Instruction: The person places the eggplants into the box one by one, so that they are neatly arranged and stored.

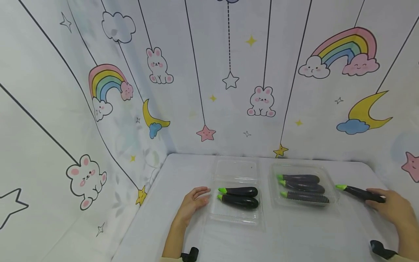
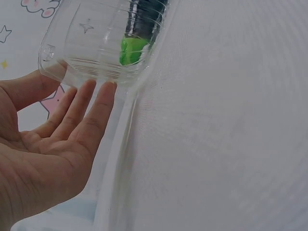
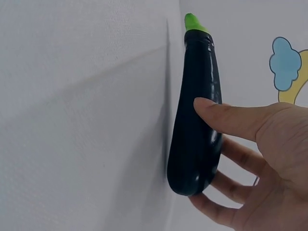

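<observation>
My right hand [image 1: 394, 207] grips a dark toy-like eggplant [image 1: 356, 192] with a bright green stem, its thumb on one side and fingers on the other. The stem end points left, and the eggplant is close over the table in the right wrist view. At the left, my left hand [image 1: 192, 203] has its fingers loosely extended, fingertips right at the edge of a clear plastic container [image 1: 232, 219]. Two eggplants [image 1: 238, 201] lie side by side in it, stems to the left. Its lid [image 1: 235, 170] is folded back, away from me.
A second clear container [image 1: 302, 167], right of the first, has three eggplants [image 1: 304, 187] showing through hazy plastic. Both stand on a white-covered table [image 1: 294, 236]. Behind the table hangs a white curtain [image 1: 183, 54] printed with rabbits, stars and rainbows.
</observation>
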`<state>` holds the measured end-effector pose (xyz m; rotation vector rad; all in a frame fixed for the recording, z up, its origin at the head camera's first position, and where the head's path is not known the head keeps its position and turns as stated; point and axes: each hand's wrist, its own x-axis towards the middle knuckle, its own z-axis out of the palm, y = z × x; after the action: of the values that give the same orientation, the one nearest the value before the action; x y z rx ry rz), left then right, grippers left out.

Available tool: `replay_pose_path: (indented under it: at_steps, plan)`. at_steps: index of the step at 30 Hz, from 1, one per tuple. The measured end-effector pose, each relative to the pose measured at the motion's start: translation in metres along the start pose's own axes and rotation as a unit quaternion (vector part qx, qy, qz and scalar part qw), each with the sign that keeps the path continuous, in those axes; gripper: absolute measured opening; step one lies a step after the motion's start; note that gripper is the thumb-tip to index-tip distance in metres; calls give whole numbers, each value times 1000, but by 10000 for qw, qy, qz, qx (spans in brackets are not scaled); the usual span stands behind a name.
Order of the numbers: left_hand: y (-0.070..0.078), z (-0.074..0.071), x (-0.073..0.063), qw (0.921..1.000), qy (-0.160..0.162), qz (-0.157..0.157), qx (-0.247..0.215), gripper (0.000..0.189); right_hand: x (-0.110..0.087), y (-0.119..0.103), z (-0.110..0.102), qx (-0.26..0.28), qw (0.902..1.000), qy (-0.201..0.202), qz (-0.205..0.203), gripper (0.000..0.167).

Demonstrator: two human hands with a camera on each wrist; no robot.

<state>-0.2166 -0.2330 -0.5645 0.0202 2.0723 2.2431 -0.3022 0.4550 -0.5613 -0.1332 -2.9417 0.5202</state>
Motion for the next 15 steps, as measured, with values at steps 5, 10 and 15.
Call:
replay_pose_path:
  at_steps: [5,10,15]
  plan:
    - [0,0,0,10000,-21,5,-48,52,-1,-2,-2,81,9999,82,92,53]
    - [1,0,0,10000,-27,2,-61,52,-1,-6,-9,132,9995,261,139,51]
    - [1,0,0,10000,-14,6,-30,52,-2,-12,-19,178,9988,455,60,47]
